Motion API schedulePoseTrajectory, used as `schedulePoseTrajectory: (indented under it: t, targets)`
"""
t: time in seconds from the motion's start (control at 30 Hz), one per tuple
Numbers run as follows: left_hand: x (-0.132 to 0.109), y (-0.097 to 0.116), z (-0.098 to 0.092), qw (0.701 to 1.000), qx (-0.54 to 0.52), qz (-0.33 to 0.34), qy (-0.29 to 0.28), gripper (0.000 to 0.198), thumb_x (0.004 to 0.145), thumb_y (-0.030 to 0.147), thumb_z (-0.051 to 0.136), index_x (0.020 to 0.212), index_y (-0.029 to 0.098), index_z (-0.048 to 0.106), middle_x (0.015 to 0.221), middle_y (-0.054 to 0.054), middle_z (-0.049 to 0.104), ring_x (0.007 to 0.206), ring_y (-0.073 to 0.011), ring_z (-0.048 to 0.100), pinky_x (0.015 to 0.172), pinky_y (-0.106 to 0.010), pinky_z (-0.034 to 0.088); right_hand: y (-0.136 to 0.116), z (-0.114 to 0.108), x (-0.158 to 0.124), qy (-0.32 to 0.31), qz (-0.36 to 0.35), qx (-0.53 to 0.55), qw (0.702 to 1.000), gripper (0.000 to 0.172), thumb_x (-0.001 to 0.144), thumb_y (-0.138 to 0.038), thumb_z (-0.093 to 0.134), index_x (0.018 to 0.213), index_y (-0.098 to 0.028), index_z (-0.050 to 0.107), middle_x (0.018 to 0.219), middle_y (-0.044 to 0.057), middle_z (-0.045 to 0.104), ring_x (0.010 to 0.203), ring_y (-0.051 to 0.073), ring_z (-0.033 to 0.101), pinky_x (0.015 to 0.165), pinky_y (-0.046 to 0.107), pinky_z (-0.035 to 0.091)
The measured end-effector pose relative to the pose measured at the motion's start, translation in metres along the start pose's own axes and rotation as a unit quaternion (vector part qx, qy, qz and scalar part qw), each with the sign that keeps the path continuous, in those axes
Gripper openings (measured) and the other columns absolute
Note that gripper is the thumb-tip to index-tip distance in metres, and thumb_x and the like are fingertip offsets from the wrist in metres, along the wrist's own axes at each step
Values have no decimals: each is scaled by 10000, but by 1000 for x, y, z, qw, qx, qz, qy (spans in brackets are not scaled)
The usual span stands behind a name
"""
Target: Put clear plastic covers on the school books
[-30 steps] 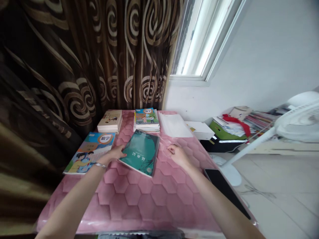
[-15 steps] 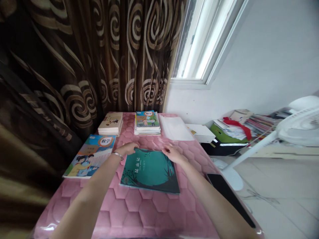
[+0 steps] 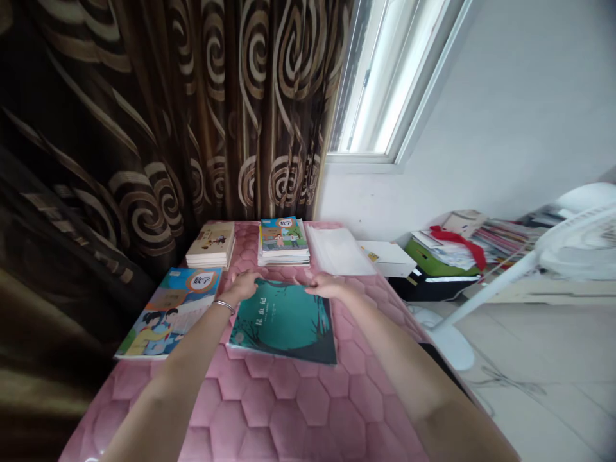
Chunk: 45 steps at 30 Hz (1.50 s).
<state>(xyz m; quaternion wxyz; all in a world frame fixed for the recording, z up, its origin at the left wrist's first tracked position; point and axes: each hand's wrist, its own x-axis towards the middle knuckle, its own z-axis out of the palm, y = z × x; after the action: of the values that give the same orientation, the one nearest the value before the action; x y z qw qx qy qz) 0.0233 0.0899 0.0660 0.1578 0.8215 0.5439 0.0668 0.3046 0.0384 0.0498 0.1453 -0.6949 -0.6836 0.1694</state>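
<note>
A green book (image 3: pixel 286 324) with white Chinese characters and dark plant drawings on its cover lies in the middle of the pink table. My left hand (image 3: pixel 244 287), with a silver bangle at the wrist, grips the far left corner of this book. At the far right corner, the fingers of my right hand (image 3: pixel 325 286) are pinched on its edge. Left of my left forearm is a math textbook (image 3: pixel 168 314) with a blue and orange cover, partly hidden by that arm.
On the pink padded tabletop (image 3: pixel 289 410) stand a stack of tan books (image 3: pixel 210 245), a pile of textbooks (image 3: pixel 283 242) and translucent plastic sheets (image 3: pixel 339 250). A dark flat slab (image 3: pixel 440 359) is partly behind my right arm. A white fan (image 3: pixel 577 240) stands at right.
The green book has shifted slightly left and away from me, and its near edge has turned a little. Both hands moved with it. My right arm now covers more of the dark slab.
</note>
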Motion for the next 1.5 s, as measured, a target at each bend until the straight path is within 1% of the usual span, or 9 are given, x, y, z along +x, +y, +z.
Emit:
schedulePoseTrajectory:
  t: [0.17, 0.37, 0.57, 0.67, 0.8, 0.93, 1.1, 1.23, 1.5]
  targets:
    - [14, -6, -6, 997, 14, -36, 64, 398, 824, 106, 515, 1159, 278, 644, 1284, -84, 591, 1233, -285, 479, 1039, -495, 287, -20, -11, 25, 38, 13, -38, 998, 240, 829, -427, 622, 939, -231, 707, 1043, 73, 705, 1028, 257, 606, 904, 388, 370]
    - [20, -13, 13, 995, 22, -82, 58, 408, 813, 104, 515, 1161, 267, 651, 1242, -128, 605, 1188, -316, 501, 959, -508, 358, -23, 12, 34, 63, 43, -38, 996, 231, 841, -374, 622, 1016, -245, 701, 1058, 111, 705, 1082, 303, 589, 969, 511, 318]
    - [18, -17, 21, 994, 12, -95, 48, 409, 813, 142, 541, 1185, 279, 640, 1239, -125, 605, 1166, -300, 513, 992, -494, 342, 0, 39, 15, 106, 28, 43, 993, 349, 837, -311, 591, 1180, -261, 635, 1254, 55, 628, 1151, 216, 569, 979, 369, 418]
    - [9, -15, 20, 990, 0, -116, 75, 472, 840, 198, 537, 1302, 294, 547, 1345, -142, 512, 1218, -326, 471, 1001, -531, 325, 14, 44, -6, 140, 11, 91, 986, 405, 857, -310, 535, 1254, -243, 585, 1313, 40, 588, 1181, 169, 550, 1000, 320, 420]
    - [-17, -15, 23, 981, -19, -153, 121, 517, 863, 235, 529, 1372, 289, 461, 1427, -150, 406, 1271, -329, 422, 1006, -493, 344, 24, 47, -42, 150, 12, 138, 979, 347, 849, -288, 510, 1157, -230, 657, 1186, 41, 672, 1050, 181, 635, 932, 318, 477]
    - [-62, -18, 29, 982, -58, -144, 110, 360, 828, 188, 594, 1183, 226, 631, 1197, -104, 617, 1060, -205, 600, 926, -287, 429, 27, 47, -79, 147, 31, 156, 976, 277, 829, -303, 528, 1007, -254, 734, 1018, 26, 736, 908, 210, 685, 826, 312, 520]
    - [-114, -19, 38, 979, -105, -139, 110, 253, 833, 190, 599, 1065, 210, 696, 1011, -50, 727, 915, -171, 669, 865, -246, 473, 26, 55, -107, 133, 77, 196, 968, 274, 790, -350, 554, 942, -257, 761, 820, 21, 758, 692, 209, 685, 632, 285, 520]
    - [-124, -18, 42, 974, -124, -140, 125, 212, 841, 187, 592, 1010, 208, 720, 1011, -47, 735, 913, -169, 679, 859, -236, 481, 23, 61, -115, 124, 123, 225, 959, 333, 788, -373, 523, 982, -226, 750, 653, 11, 730, 521, 182, 631, 481, 264, 465]
    - [-125, -18, 51, 970, -109, -129, 175, 174, 833, 192, 589, 913, 229, 739, 1019, -49, 701, 968, -183, 640, 936, -264, 462, 19, 65, -122, 165, 105, 236, 952, 307, 795, -393, 538, 960, -241, 747, 832, 28, 754, 646, 189, 669, 594, 274, 514]
